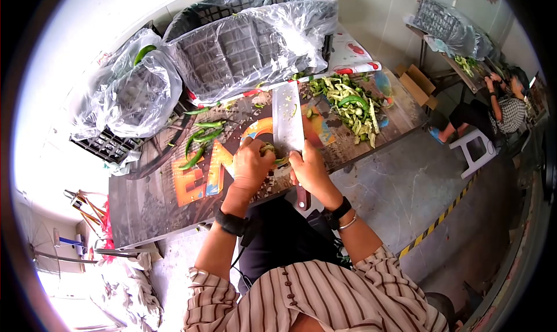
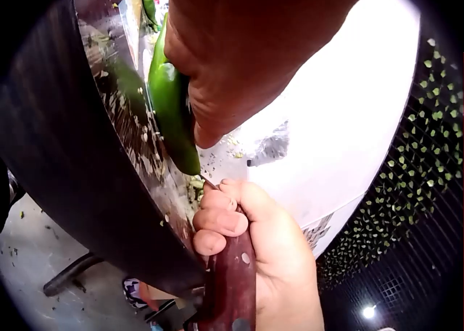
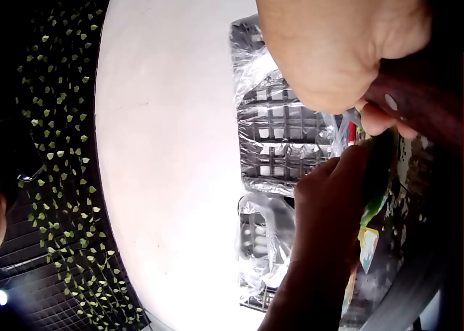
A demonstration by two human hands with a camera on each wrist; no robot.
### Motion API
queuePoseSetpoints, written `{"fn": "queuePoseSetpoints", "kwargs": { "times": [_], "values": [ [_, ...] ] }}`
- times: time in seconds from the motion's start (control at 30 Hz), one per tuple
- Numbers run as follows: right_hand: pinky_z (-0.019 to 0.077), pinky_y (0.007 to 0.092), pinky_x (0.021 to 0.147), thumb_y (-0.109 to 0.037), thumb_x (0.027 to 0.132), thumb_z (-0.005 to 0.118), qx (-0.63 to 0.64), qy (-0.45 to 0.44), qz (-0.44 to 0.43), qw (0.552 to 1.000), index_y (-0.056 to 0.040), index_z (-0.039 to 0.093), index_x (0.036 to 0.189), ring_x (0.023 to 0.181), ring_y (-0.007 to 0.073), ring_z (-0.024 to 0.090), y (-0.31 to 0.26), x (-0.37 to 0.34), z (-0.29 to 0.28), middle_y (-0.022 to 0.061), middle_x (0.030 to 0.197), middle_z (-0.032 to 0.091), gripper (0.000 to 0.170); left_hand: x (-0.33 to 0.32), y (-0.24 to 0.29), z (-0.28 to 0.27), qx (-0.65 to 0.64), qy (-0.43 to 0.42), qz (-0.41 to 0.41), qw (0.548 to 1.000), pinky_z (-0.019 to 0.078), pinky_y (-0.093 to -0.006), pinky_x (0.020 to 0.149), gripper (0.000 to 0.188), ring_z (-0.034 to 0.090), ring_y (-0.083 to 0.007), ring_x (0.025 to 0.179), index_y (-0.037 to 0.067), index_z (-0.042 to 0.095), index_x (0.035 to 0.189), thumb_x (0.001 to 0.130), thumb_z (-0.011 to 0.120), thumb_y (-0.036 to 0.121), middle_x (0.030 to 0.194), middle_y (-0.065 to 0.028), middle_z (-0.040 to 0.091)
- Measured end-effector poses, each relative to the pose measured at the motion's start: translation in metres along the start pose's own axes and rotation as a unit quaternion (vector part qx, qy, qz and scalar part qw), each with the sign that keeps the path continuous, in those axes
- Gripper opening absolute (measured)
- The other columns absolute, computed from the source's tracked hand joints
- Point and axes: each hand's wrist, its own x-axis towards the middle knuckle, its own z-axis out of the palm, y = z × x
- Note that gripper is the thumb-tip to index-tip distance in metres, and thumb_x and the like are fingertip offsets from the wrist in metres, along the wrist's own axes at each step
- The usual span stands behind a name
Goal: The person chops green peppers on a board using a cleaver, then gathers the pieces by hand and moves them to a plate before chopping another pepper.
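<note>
My left hand (image 1: 251, 165) holds a green chili pepper (image 2: 172, 117) against the tabletop, its fingers bent over the pepper's side. In my right hand (image 1: 313, 168) is a cleaver, gripped by its dark red riveted handle (image 2: 230, 280). The broad pale blade (image 1: 288, 120) points away from me across the table. In the left wrist view the pepper's lower end lies right at the blade, beside the right fingers. Several whole green peppers (image 1: 208, 136) lie left of my left hand. A pile of cut pepper pieces (image 1: 351, 107) sits to the right of the blade.
A plastic-lined black crate (image 1: 243, 53) stands at the table's back. Another lined crate (image 1: 133, 94) is at the left, with one pepper on its plastic. Seeds and scraps dot the printed tabletop (image 1: 145, 187). Another person (image 1: 510, 108) sits at a far-right table beside a white stool (image 1: 476, 149).
</note>
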Motion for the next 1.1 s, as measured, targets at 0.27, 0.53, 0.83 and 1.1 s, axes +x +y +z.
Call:
{"fn": "queuePoseSetpoints", "kwargs": {
  "times": [0.27,0.53,0.83,1.1],
  "values": [
    [0.0459,0.0305,0.039,-0.009,0.093,0.049,-0.023,-0.012,0.011,1.0,0.0037,0.046,0.103,0.042,0.0137,0.053,-0.003,-0.002,-0.002,0.0058,0.065,0.053,0.016,0.013,-0.001,-0.024,-0.252,-0.023,-0.129,0.959,0.0459,-0.0245,0.062,0.02,0.055,-0.0066,0.067,-0.003,0.069,0.087,0.086,0.069,0.017,0.077,-0.0016,0.065],
    [0.0402,0.0331,0.033,-0.004,0.091,0.046,0.032,-0.024,-0.005,0.999,0.0107,0.043,0.098,0.036,0.0189,0.051,0.002,0.001,0.001,0.0119,0.062,0.053,0.017,0.083,0.064,-0.043,-0.252,0.018,0.094,0.963,0.0523,-0.0331,0.07,0.035,0.068,-0.0197,0.076,-0.004,0.065,0.114,0.085,0.068,0.015,0.091,-0.0178,0.07],
    [0.0394,0.0321,0.034,-0.003,0.091,0.045,0.046,-0.026,0.001,0.999,0.0096,0.043,0.101,0.037,0.0162,0.049,0.002,0.001,-0.002,0.0099,0.064,0.052,0.016,0.068,0.062,-0.066,-0.018,-0.006,0.113,0.993,0.0516,-0.0359,0.066,0.02,0.067,-0.0284,0.073,0.003,0.07,0.083,0.081,0.072,0.022,0.085,-0.0125,0.068],
    [0.0424,0.0313,0.036,-0.003,0.092,0.046,0.028,-0.014,0.01,0.999,0.0046,0.045,0.105,0.04,0.0147,0.051,0.001,0.0,0.0,0.0084,0.066,0.053,0.016,-0.017,0.008,-0.065,0.057,-0.117,0.098,0.987,0.0471,-0.0418,0.088,0.06,0.06,-0.0341,0.098,0.002,0.063,0.116,0.068,0.083,0.033,0.104,-0.0147,0.064]
  ]
}}
